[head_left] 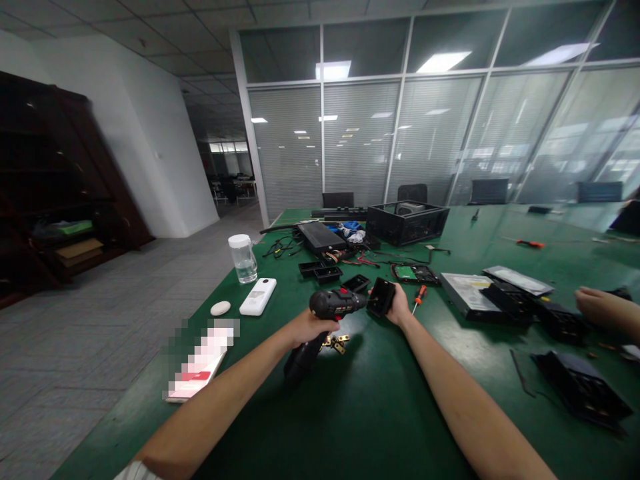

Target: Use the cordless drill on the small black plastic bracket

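Left hand [306, 328] was clenched around the grip of a black cordless driver [330, 308], nose pointing to 3 o'clock. Right hand [400, 305] was grasping a small black module [381, 297], held just at the driver's tip; couldn't tell if bit and module touched. Both were above the green table [380, 400], near its middle.

Clock directions from the driver:
- 6 o'clock, just below the left hand: small brass-coloured fittings [336, 343] on the table.
- 3 o'clock, beside the right hand: orange-handled screwdriver [419, 297].
- 9 o'clock: white remote [258, 296] and white oval puck [221, 308].
- 10 o'clock: clear jar [243, 258], white lid on.
- 1 o'clock, further back: open black chassis [407, 223].
- 3 o'clock, well apart: flat silver drive [467, 293], then a co-worker's hand [597, 305] resting at the table's edge.
- 4 o'clock: black tray [580, 390] lying flat.
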Available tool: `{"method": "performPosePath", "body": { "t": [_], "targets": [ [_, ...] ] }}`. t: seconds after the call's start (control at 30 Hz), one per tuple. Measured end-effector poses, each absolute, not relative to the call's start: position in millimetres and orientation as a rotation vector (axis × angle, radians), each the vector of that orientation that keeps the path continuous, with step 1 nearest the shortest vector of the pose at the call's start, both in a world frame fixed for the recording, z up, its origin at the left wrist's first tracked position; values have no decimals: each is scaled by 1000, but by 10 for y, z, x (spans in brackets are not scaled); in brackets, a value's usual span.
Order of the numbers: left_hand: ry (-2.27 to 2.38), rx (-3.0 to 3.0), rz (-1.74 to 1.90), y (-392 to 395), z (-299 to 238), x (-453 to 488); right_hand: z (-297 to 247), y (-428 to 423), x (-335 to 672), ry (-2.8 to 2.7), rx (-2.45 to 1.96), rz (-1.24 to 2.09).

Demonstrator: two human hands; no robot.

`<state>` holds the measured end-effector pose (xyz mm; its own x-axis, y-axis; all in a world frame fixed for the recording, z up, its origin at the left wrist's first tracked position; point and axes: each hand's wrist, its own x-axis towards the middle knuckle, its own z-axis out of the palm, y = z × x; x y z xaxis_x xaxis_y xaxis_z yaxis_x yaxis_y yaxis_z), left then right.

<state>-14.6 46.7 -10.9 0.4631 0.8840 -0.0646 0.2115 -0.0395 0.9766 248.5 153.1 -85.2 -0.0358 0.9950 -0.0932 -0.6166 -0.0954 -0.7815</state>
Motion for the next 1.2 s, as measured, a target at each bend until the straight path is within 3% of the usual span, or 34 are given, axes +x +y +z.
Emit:
{"method": "performPosePath", "body": {
  "t": [1.2],
  "targets": [
    [978,1602,705,459,-101,-139,-836,1514,2479,-649,-755,1540]
  ]
}}
